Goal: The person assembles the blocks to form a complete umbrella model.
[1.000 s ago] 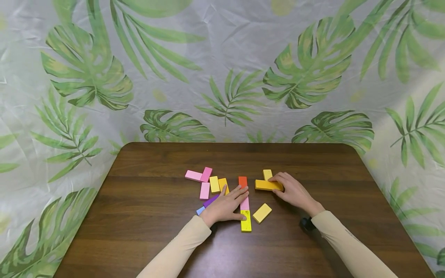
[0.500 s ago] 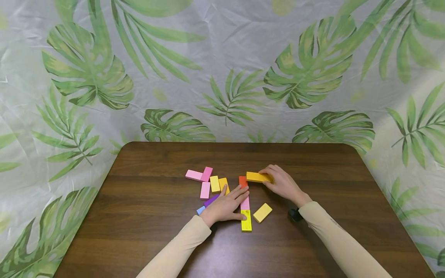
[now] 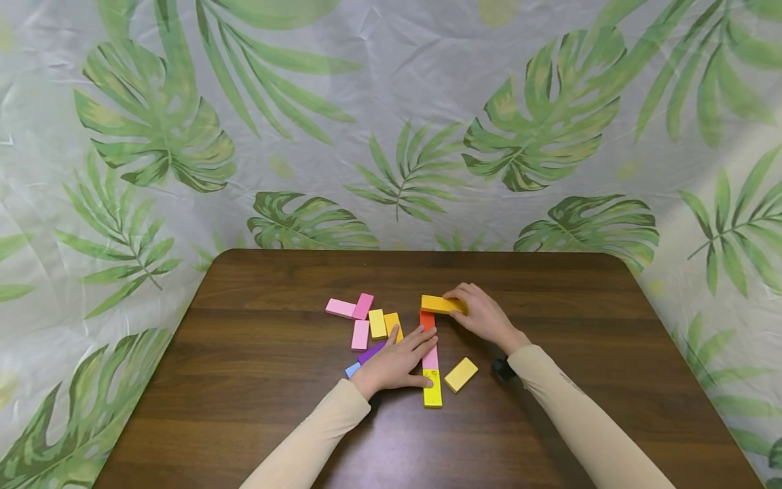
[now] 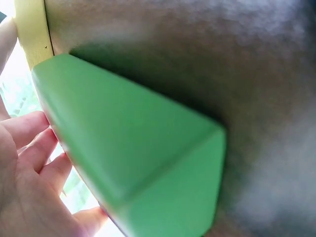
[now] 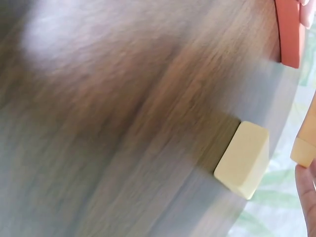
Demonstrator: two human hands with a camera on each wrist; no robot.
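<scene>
My right hand (image 3: 482,316) pinches an orange block (image 3: 435,304) by its right end, just past the far end of a red block (image 3: 427,321). Whether the two blocks touch cannot be told. Red, pink (image 3: 431,358) and bright yellow (image 3: 432,399) blocks form a row running toward me. My left hand (image 3: 394,367) lies over this row with fingers spread, its thumb on the bright yellow block. In the left wrist view, a green block (image 4: 128,128) stands close to the fingers; the head view does not show it. The right wrist view catches the orange block (image 5: 307,133) at fingertips.
A pale yellow block (image 3: 461,375) lies right of the row. Left of it are several pink blocks (image 3: 340,308), a yellow block (image 3: 377,324), another orange block (image 3: 392,322), a purple block (image 3: 370,353) and a blue block (image 3: 352,369). A leaf-patterned sheet (image 3: 397,136) hangs behind the table (image 3: 275,407).
My right hand has carried the orange block left and away from me, to the red block's far end. A yellow block formerly visible behind it no longer shows. The left hand stays put.
</scene>
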